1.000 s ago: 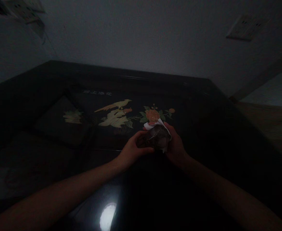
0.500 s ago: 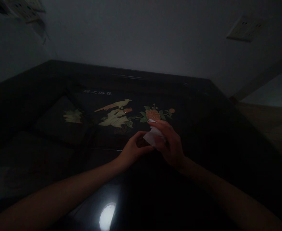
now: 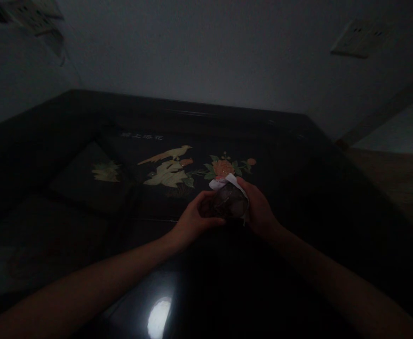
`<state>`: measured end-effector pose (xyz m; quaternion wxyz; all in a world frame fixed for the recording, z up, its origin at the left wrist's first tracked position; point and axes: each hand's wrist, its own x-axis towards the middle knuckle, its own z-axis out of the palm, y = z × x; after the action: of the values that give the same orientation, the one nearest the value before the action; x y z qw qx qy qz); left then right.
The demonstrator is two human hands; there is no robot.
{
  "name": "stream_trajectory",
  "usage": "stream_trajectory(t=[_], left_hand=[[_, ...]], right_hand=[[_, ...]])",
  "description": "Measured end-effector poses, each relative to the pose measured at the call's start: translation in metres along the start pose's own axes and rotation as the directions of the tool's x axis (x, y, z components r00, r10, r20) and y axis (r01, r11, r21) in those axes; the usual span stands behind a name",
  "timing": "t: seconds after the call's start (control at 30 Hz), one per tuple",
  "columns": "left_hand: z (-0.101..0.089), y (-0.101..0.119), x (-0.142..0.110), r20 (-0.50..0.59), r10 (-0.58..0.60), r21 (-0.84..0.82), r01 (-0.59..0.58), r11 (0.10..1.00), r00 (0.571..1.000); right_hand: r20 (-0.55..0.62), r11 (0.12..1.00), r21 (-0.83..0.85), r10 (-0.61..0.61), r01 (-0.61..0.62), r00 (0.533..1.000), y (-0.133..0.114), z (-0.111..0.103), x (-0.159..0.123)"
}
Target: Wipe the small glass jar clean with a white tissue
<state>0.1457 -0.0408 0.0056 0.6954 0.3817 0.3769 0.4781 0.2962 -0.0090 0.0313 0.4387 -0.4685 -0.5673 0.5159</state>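
Observation:
In dim light both my hands meet over a glossy black table [image 3: 298, 197]. My left hand [image 3: 192, 219] curls round the left side of a small clear glass object [image 3: 224, 205], perhaps a cup. My right hand [image 3: 259, 209] presses a white cloth [image 3: 227, 181] against the glass's right and far side. The cloth wraps over the top rim. The glass sits just in front of a painted flower [image 3: 223, 167] and bird [image 3: 167, 165] design on the table top.
A white wall stands behind the table, with a socket plate [image 3: 360, 40] at the upper right and another at the upper left [image 3: 33, 16]. Wooden floor [image 3: 393, 179] shows to the right. A lamp's reflection [image 3: 158, 318] glares on the near table surface.
Half a second ago my right hand covered the glass's top with the cloth; now it has swung back to the right side, showing the glass again. My left hand has stayed put.

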Motion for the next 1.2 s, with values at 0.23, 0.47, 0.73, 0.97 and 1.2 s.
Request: stream_trajectory(t=[0.23, 0.47, 0.73, 0.97, 1.2], left_hand=[[0.002, 0.0, -0.001, -0.057, 0.012, 0.045, -0.009, 0.999, 0.998], [0.0, -0.001, -0.001, -0.014, 0.019, -0.002, -0.019, 1.0, 1.0], [0.0, 0.004, -0.002, 0.02, -0.023, 0.02, 0.022, 1.0, 1.0], [0.001, 0.004, -0.003, 0.018, -0.042, -0.011, 0.043, 0.999, 0.999], [0.001, 0.001, -0.002, -0.003, 0.0, 0.023, 0.0, 1.0, 1.0]], right_hand=[[0.293, 0.555, -0.509, -0.607, 0.658, 0.739, -0.009, 0.001, -0.015], [0.206, 0.705, -0.44, -0.523, 0.556, 0.827, -0.013, 0.0, -0.014], [0.031, 0.999, 0.038, 0.021, -0.022, 0.999, -0.007, 0.0, -0.001], [-0.006, 0.996, -0.078, -0.047, 0.046, 0.999, -0.009, -0.002, -0.005], [0.32, 0.557, -0.5, -0.593, 0.663, 0.739, -0.015, -0.003, -0.016]])
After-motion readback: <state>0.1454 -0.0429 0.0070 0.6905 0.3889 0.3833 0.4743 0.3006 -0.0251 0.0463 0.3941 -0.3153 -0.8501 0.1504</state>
